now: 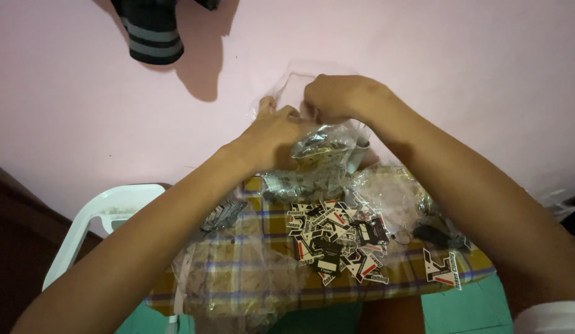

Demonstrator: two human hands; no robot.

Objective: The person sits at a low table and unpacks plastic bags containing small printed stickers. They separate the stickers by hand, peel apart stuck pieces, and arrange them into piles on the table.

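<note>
We look down from a head camera at our two bare arms reaching forward over our lap toward a pale pink wall (423, 55). Our left hand (272, 127) and our right hand (337, 96) meet close together, both pinching the top edge of a small clear plastic bag (321, 148). The fingers of each hand are closed on the thin film, left hand just below and beside the right. The bag hangs between the hands and the lap, and its lower part holds what look like small dark and metallic pieces; we cannot tell exactly what they are.

Below the bag, a yellow and purple checked cloth (250, 272) covers our lap. On it lies a loose pile of small black, white and red printed paper tags (340, 238), with one more tag (442, 269) lying apart to the right. Crumpled clear plastic wrapping (238, 284) spreads over the cloth on the left. A white plastic chair (95, 216) stands at our left side. A dark garment with grey stripes (152, 34) hangs on the wall at upper left.
</note>
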